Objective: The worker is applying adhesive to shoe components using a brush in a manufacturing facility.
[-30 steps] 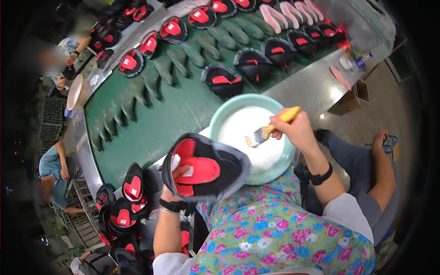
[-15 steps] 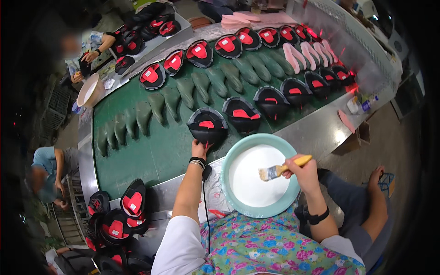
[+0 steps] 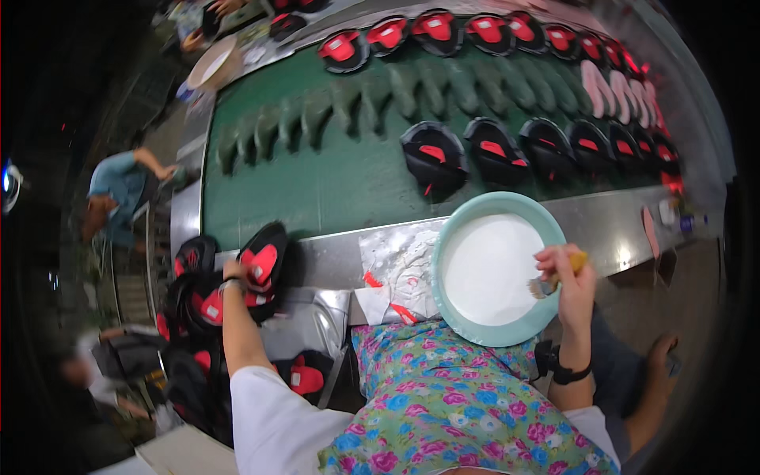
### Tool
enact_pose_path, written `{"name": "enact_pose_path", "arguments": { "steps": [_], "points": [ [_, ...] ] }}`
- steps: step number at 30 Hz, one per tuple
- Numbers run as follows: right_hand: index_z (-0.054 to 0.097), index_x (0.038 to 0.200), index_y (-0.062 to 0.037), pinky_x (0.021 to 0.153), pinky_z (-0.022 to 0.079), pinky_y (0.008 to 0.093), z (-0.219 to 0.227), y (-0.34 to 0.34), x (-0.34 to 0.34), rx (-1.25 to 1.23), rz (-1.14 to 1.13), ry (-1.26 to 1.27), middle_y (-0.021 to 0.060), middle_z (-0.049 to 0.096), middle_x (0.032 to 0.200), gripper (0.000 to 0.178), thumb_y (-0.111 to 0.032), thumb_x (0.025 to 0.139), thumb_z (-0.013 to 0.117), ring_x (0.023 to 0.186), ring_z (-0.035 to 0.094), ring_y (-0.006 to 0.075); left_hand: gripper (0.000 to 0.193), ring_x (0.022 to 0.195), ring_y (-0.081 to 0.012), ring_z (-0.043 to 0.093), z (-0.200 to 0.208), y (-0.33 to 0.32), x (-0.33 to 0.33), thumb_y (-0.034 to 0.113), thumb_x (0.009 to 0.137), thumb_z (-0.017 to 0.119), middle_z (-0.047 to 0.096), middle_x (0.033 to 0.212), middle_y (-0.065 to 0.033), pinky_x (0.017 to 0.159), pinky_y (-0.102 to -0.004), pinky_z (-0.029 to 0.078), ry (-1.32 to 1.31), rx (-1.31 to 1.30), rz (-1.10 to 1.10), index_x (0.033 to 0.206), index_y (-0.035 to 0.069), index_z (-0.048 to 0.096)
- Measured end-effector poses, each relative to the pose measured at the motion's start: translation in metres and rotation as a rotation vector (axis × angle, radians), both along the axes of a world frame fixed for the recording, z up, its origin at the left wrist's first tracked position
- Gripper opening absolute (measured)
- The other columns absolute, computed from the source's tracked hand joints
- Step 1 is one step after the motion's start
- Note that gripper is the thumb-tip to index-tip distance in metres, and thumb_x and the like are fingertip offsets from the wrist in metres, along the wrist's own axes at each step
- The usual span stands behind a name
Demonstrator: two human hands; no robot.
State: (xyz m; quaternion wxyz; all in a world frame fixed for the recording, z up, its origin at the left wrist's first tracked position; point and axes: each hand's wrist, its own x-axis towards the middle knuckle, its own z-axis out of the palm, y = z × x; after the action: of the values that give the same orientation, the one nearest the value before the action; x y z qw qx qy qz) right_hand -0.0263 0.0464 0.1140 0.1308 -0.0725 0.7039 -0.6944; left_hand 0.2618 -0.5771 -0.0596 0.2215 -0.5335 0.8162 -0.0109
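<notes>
My left hand [image 3: 235, 271] is at the pile on the left, against a black shoe upper [image 3: 273, 237] with a red lining; its fingers are partly hidden and blurred. Other black and red uppers [image 3: 190, 305] lie heaped around it. In my right hand [image 3: 568, 277] is a paintbrush [image 3: 543, 286] with a yellow handle, its bristles tipped down over the right side of a pale green basin [image 3: 443, 297]. White liquid [image 3: 492, 269] fills much of that basin. Farther off, a row of black and red uppers [image 3: 435, 162] stands on the green worktop [image 3: 317, 198].
Dark green shoe lasts [image 3: 345, 103] line the middle of the worktop, with pink insoles [image 3: 599, 91] at their right end. Another row of uppers [image 3: 437, 32] runs along the far side. A stained white sheet [image 3: 400, 265] lies left of the basin. A co-worker [image 3: 119, 190] is at the left.
My left hand has left an upper on the near row and moved left to the pile. My right hand still holds the paintbrush, now more upright. The whole view has shifted left.
</notes>
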Motion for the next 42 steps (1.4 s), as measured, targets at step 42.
{"name": "enact_pose_path", "arguments": {
  "steps": [42],
  "points": [
    [0.071,0.084,-0.0002,0.061,0.047,0.0288,-0.051,0.004,0.049,0.546,-0.064,0.147,0.0124,0.065,0.073,0.026,-0.026,0.085,0.069,0.063,0.062,0.02,0.037,0.094,-0.0183,0.059,0.131,0.357,-0.016,0.015,0.092,0.058,0.061,0.105,-0.0098,0.083,-0.0366,0.047,1.144,1.285,0.038,0.124,-0.002,0.051]
  ]
}}
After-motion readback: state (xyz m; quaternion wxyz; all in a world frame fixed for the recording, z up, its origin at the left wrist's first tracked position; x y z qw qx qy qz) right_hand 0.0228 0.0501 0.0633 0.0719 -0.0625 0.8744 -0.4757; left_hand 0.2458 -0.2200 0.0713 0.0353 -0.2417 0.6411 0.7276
